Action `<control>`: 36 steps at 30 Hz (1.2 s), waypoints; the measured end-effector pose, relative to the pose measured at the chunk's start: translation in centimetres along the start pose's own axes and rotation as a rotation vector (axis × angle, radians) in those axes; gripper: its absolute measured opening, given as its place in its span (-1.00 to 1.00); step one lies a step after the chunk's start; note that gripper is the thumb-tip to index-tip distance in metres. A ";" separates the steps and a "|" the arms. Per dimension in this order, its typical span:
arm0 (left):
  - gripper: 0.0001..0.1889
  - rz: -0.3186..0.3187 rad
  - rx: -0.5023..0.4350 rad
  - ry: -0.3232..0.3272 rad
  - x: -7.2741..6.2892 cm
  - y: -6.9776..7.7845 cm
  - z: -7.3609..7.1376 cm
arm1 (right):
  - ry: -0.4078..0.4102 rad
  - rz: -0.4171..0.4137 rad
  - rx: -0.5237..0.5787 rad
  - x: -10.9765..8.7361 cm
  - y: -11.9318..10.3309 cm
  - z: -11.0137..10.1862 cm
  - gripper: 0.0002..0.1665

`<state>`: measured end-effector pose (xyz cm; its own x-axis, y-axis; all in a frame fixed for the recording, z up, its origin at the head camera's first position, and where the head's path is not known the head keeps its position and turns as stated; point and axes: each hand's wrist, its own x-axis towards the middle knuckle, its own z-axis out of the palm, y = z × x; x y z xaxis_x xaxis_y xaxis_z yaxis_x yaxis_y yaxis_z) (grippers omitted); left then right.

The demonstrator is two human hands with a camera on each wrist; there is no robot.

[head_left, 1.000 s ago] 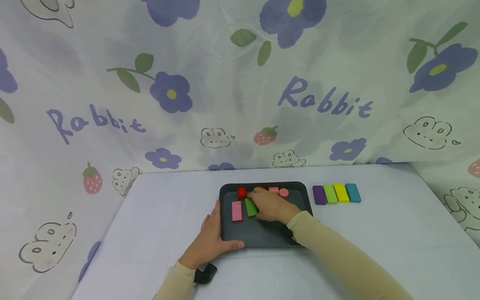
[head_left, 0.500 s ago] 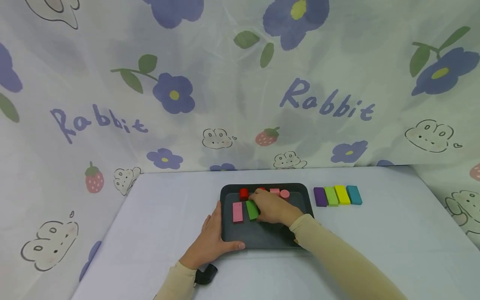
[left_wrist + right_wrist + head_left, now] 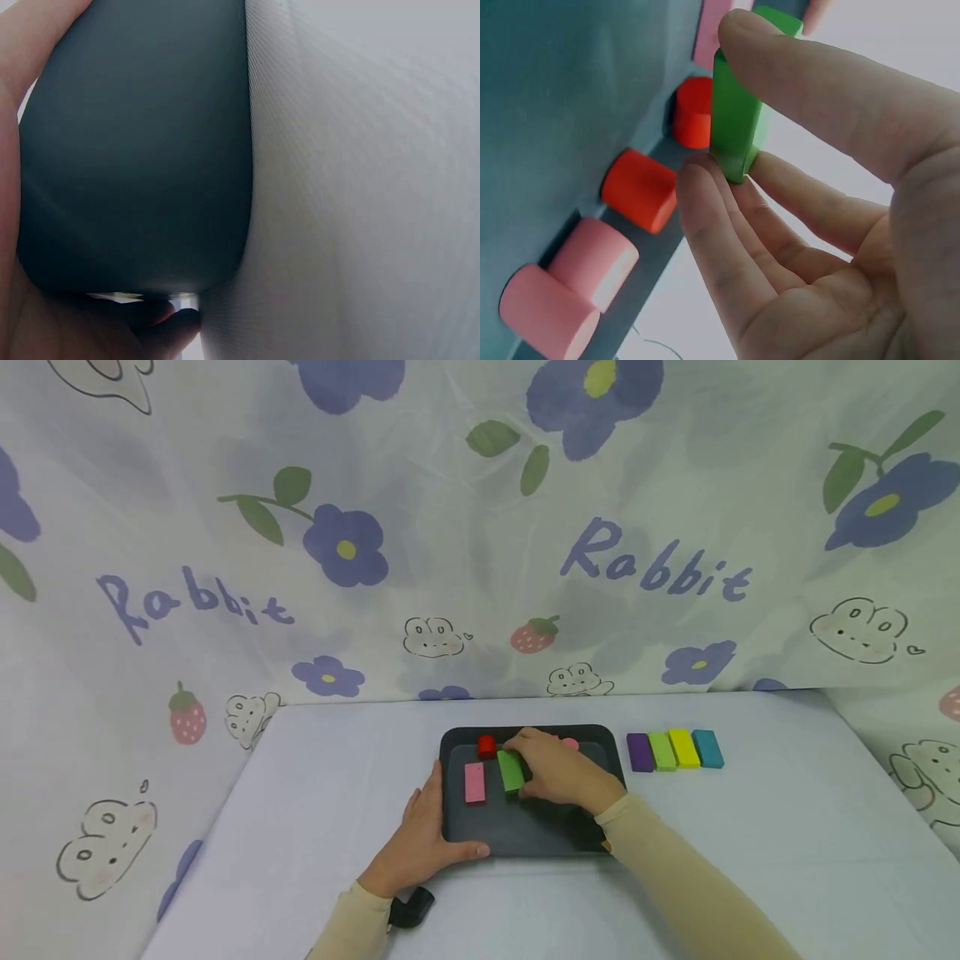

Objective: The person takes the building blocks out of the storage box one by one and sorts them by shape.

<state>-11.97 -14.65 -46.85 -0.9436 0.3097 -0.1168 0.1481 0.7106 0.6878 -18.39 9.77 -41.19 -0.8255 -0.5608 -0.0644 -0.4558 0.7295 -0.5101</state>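
Observation:
A dark grey tray (image 3: 525, 839) lies on the table. My left hand (image 3: 416, 847) rests against its near left corner, fingers straight along the left side and thumb at the front rim. Over the tray, my right hand (image 3: 562, 768) pinches a green rectangular block (image 3: 511, 772) by its ends between thumb and fingers; in the right wrist view the green block (image 3: 735, 112) stands tilted above the tray floor. Left of it lies a pink rectangular block (image 3: 474, 783). Two red cylinders, one of them (image 3: 640, 190) near the fingertips, and two pink cylinders (image 3: 594, 262) line the back wall.
Right of the tray, a purple block (image 3: 640, 752), a lime block (image 3: 662, 751), a yellow block (image 3: 683, 749) and a blue block (image 3: 707, 749) lie side by side. A black object (image 3: 412, 908) is by the left wrist. Printed cloth (image 3: 480, 527) hangs behind the table.
My right hand has moved slightly back and to the right, raising the green block from its place beside the pink one. The left hand stays at the tray corner.

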 end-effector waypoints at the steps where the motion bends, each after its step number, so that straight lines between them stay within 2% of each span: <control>1: 0.48 0.000 -0.003 0.003 0.0 0.0 0.0 | 0.006 0.003 0.000 -0.2 0.0 -0.1 -0.25; 8: 0.48 -0.006 -0.016 0.002 -0.2 -0.1 0.1 | 0.032 0.049 -0.036 -1.2 0.3 -0.3 -0.23; 20: 0.48 0.014 -0.009 0.014 -0.2 -0.2 0.1 | 0.122 0.058 -0.022 -3.2 0.9 -0.9 -0.23; 36: 0.50 0.005 -0.005 0.013 -0.3 -0.3 0.3 | 0.180 0.063 -0.016 -6.7 3.0 -2.5 -0.19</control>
<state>-11.67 -14.78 -47.27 -0.9467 0.3050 -0.1039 0.1516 0.7061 0.6917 -15.01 16.68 -40.13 -0.8980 -0.4359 0.0597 -0.4056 0.7677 -0.4962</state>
